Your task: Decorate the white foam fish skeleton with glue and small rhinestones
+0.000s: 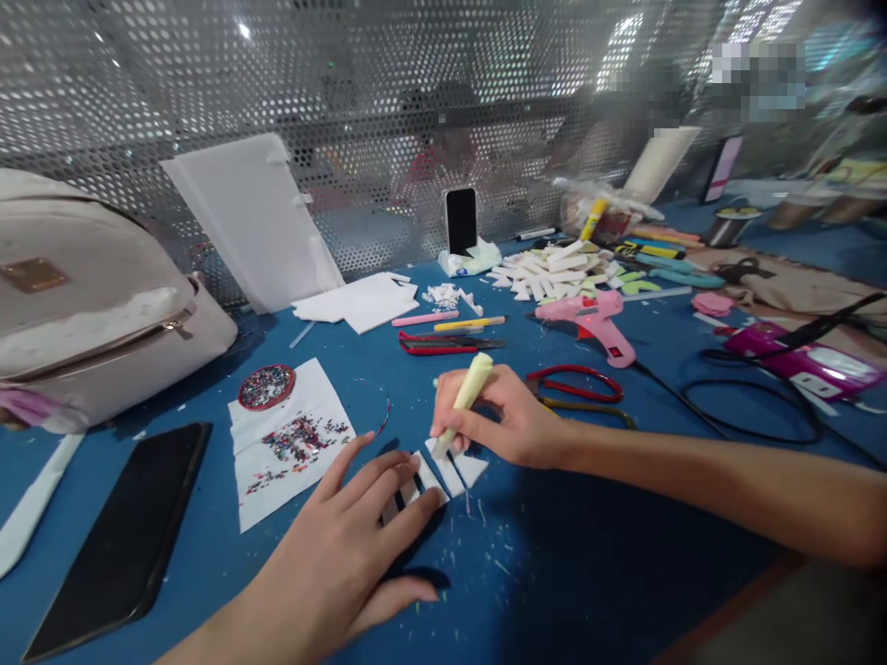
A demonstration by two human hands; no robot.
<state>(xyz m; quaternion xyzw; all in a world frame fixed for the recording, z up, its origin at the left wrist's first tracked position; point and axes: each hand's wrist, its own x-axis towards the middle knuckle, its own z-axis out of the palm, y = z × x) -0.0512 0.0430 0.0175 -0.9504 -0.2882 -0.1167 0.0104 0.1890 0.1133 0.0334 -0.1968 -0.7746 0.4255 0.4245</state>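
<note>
In my right hand (503, 416) is a thick pale yellow marker (475, 380), gripped like a pen with its tip pointing down. That tip meets several small white foam-like pieces (447, 473) lying side by side on the blue table. My left hand (360, 526) lies with fingers spread, its fingertips on the left-hand pieces and partly covering them. Left of it, a white paper sheet (277, 494) bears loose mixed-colour beads (305, 437) and a round red-rimmed dish (267, 387) full of beads. Beyond my hands lies a red utility knife (440, 344).
A pink hot glue gun (589, 319) and red-handled pliers (578, 383) lie to the right, with a black cable (693, 406). White cut pieces (547, 268) are heaped behind. A dark phone (121, 536) and a pale backpack (90, 305) occupy the left; a perforated metal panel (333, 83) stands behind.
</note>
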